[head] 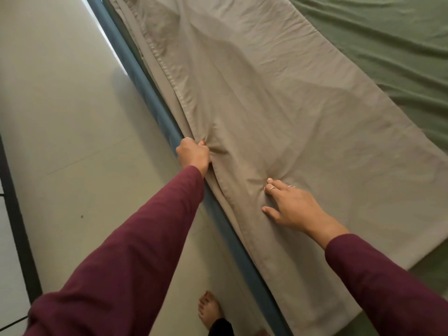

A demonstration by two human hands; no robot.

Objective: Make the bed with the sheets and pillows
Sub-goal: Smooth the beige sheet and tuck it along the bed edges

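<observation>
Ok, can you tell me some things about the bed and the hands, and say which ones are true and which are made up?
1. The left hand is bunching the beige sheet at the edge of the bed. True.
2. The right hand is holding a pillow. False: it lies open and flat on the beige sheet, and no pillow is in view.
3. A green sheet shows beyond the beige one. True.
4. The beige sheet covers the whole bed. False: the green sheet is still bare on the far side.
5. The person wears shoes. False: a bare foot stands on the floor beside the bed.
</observation>
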